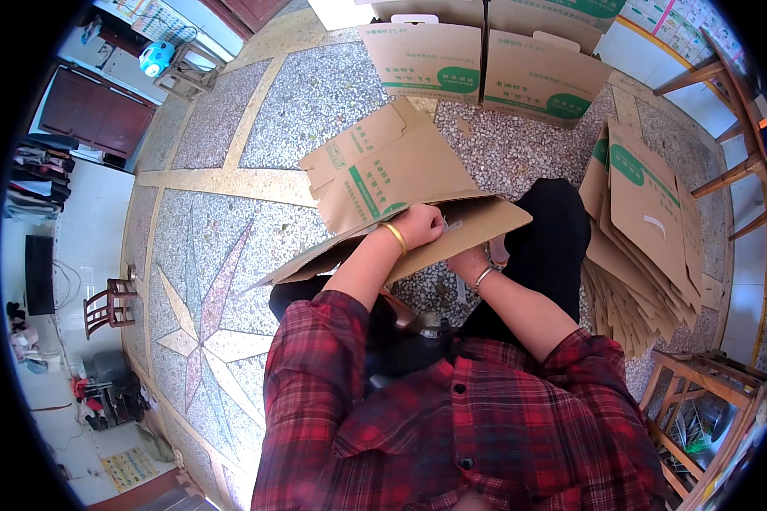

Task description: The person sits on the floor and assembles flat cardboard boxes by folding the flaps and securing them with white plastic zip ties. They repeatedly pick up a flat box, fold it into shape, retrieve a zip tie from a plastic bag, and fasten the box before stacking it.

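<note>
Carton in hand: in the head view, a half-opened brown cardboard carton with green print (392,175) lies between the person's knees, its near panel tilted up toward the body; its inside is mostly in shadow and its lower side is out of sight.
Strip by the knuckles: a small, pale plastic-looking strip (453,226) shows against the near panel, just beside the left hand; its ends are hard to make out.
Left hand: the left hand (419,226), above a gold-coloured bangle (394,238), rests at the carton's opening, fingers curled inward; whether they pinch the strip or the board cannot be told.
Right hand: the right hand (467,262) is at the near panel's lower edge, its fingertips partly covered by the board; I cannot tell whether they grip it. A silver-coloured bangle (483,276) circles the wrist.
Forearms: the left one reaches up and rightward, the right one up and leftward, both bare below the bunched sleeves of a red-and-black plaid shirt (486,417).
Knees: black trousers (554,234) show on both sides, the left leg largely covered by carton and arm.
Stack at right: flattened brown cartons (648,230) lean in a fanned pile.
Cartons ahead: upright brown cartons with green print (426,60) are cut off by the upper edge.
</note>
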Available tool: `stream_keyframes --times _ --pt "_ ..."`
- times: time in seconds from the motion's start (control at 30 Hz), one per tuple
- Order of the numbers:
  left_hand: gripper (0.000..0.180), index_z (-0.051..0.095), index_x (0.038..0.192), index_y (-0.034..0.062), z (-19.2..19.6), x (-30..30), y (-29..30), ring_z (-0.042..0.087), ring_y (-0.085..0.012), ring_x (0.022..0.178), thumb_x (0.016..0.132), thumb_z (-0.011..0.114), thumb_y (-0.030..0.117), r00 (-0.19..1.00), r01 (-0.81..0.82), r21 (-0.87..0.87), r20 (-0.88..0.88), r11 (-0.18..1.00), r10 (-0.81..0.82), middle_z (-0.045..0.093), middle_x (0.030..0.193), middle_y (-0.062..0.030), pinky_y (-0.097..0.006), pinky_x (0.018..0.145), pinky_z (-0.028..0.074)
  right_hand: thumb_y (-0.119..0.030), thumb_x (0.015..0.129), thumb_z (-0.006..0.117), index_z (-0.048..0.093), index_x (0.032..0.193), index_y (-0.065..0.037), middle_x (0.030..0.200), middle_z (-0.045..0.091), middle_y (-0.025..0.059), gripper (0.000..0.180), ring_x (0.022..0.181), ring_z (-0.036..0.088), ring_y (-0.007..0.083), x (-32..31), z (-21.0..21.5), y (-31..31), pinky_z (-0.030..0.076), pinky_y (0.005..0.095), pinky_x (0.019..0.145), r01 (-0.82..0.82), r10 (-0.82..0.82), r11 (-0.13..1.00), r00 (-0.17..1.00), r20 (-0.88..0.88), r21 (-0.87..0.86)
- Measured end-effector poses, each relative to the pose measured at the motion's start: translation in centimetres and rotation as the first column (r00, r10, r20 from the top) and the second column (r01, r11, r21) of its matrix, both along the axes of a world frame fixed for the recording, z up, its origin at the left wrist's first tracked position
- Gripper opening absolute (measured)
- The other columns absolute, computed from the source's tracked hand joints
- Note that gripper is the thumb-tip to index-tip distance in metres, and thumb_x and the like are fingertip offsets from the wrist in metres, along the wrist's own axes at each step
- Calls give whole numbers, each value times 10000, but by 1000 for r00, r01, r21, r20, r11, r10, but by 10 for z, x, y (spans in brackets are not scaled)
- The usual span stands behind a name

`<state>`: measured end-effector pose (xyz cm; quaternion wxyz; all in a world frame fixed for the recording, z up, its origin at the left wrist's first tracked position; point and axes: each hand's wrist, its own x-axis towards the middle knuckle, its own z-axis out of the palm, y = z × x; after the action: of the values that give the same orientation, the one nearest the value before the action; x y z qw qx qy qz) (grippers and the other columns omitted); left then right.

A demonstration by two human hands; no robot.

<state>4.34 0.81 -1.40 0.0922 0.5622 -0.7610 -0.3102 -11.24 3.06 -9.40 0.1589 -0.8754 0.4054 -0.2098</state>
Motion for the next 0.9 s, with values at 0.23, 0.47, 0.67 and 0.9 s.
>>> stream_keyframes --times 0.23,0.47,0.67,0.9 --pt "237 651 882 31 11 10 5 618 -175 732 765 606 233 987 11 205 -161 979 23 657 785 -89 -293 711 487 -148 730 575 615 790 -60 785 612 130 114 774 586 321 -6 1 1 447 440 682 5 -6 1000 1000 -7 -11" --pt "280 640 928 52 21 19 9 603 -154 777 757 623 273 979 62 349 -202 935 10 649 820 -63 -276 734 475 -161 742 568 612 782 -69 763 606 124 109 750 583 314 -9 20 7 441 437 671 -31 31 1000 999 -11 1" --pt "215 626 857 46 15 12 11 581 -128 717 746 636 230 986 35 339 -165 940 23 634 774 -45 -261 682 471 -173 729 591 610 785 -69 763 597 117 120 758 574 317 -10 7 5 435 432 684 4 -3 999 1000 20 -38" --pt "214 661 925 60 21 16 18 603 -144 809 778 630 211 958 27 318 -279 948 67 653 860 -61 -265 755 474 -191 726 605 612 803 -64 800 604 126 148 783 575 320 -13 11 10 431 433 687 -56 54 997 998 43 46"
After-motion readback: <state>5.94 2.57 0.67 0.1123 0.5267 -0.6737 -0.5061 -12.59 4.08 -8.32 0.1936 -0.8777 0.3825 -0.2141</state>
